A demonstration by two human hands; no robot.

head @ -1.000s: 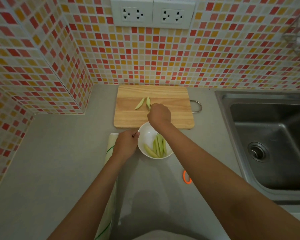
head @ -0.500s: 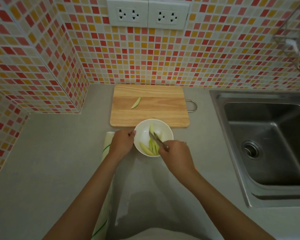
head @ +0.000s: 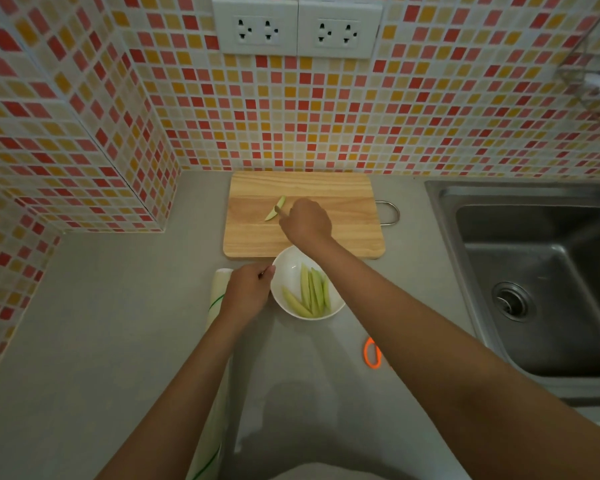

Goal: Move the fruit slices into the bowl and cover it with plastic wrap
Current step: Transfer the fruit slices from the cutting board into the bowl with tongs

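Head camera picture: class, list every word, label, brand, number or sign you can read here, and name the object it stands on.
None can be read.
White wall sockets: no lettering shows.
Long roll of plastic wrap: only a green line, no legible words.
Round white bowl, pale wooden cutting board, steel sink: unmarked.

Head view, sole camera: worn at head height, facing forward and steeply down onto a grey countertop (head: pixel 94 327). Wide-angle lens; straight edges bow toward the frame borders. Near range: both bare forearms enter from the bottom edge and run to frame centre. Upper frame: mosaic-tiled wall in red, orange and white (head: pixel 430 109), seen almost square-on. Right edge: stainless steel sink (head: pixel 541 289), partly cut off. No second view, so no shared area.
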